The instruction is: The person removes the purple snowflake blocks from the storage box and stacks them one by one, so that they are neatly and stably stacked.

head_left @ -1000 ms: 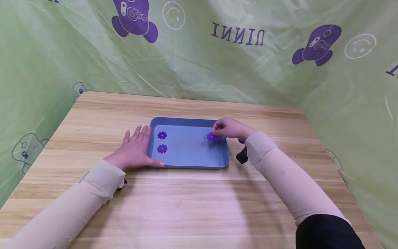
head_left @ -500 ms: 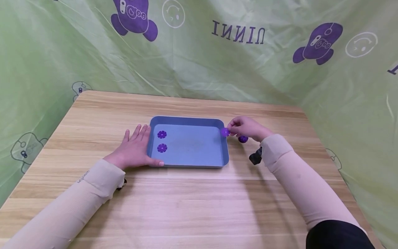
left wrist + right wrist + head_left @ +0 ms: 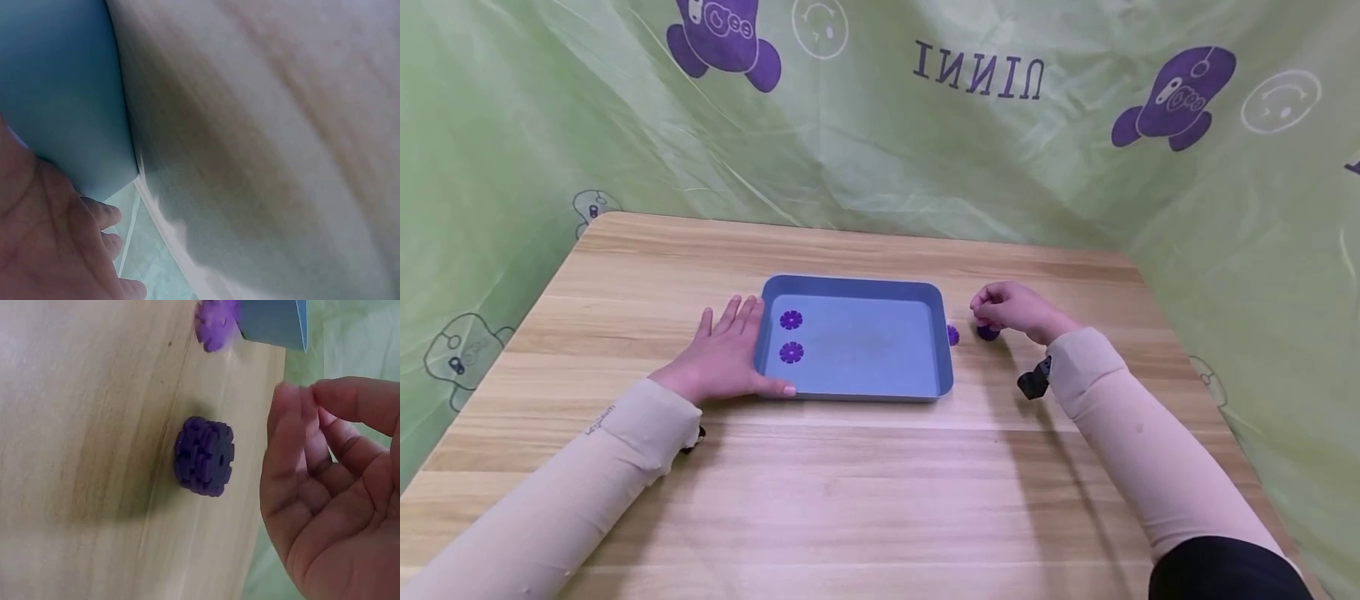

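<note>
A blue tray (image 3: 857,350) lies on the table with two purple snowflake discs (image 3: 791,320) inside, near its left wall. My left hand (image 3: 722,354) rests against the tray's left side, fingers spread and thumb along the front rim. Just outside the right wall is another purple snowflake disc (image 3: 953,335), blurred in the right wrist view. My right hand (image 3: 1017,310) hovers right of the tray, fingers curled and thumb touching the fingertips, with nothing visible between them. Close by on the table stands a small stack of purple snowflake discs (image 3: 204,456), partly hidden by this hand in the head view.
A wooden table (image 3: 865,492) carries everything. Green printed sheeting (image 3: 880,158) hangs behind and at both sides of it. A small black device (image 3: 1035,380) sits at the right wrist.
My right hand has moved right, out from over the tray. The snowflake disc it pinched has left its fingers and is now beside the tray's right wall. The left hand stays put.
</note>
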Available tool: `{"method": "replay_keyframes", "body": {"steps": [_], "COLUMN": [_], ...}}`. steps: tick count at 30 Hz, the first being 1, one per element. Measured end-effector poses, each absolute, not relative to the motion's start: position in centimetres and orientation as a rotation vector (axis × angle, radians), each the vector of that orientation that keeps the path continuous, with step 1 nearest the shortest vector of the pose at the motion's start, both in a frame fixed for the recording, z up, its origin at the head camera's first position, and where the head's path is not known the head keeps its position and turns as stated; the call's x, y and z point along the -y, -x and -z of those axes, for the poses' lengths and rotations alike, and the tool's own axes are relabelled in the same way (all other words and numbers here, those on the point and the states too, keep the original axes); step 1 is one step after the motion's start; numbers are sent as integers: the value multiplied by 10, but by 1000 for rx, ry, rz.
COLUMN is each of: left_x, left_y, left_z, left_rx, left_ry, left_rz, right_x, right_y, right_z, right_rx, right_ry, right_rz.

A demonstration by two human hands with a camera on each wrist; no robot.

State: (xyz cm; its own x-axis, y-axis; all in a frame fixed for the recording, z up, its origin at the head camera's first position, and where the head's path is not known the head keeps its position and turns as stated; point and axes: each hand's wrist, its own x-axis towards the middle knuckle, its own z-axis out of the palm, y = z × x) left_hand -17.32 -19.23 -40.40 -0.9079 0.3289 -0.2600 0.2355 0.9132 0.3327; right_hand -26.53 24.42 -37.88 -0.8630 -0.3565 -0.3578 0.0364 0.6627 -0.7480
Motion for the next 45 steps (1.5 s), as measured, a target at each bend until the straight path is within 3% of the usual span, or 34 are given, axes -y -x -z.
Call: {"method": "replay_keyframes", "body": {"steps": [8, 13, 34, 45], "left_x": [194, 192, 191, 190], "left_y": [174, 175, 171, 170], "left_z": [405, 406, 401, 401], "left_rx": [-2769, -2765, -2776, -2782], "left_ry": [-413, -416, -421, -431], "left_rz": [-437, -434, -444, -449], "right_x": [-214, -199, -189, -201], "right_y": [266, 267, 264, 262], "right_z": [373, 378, 385, 374], "right_rx": [-2634, -2616, -2624, -2609], "right_ry": [592, 674, 638, 595], "right_rz": [556, 384, 242, 452]}}
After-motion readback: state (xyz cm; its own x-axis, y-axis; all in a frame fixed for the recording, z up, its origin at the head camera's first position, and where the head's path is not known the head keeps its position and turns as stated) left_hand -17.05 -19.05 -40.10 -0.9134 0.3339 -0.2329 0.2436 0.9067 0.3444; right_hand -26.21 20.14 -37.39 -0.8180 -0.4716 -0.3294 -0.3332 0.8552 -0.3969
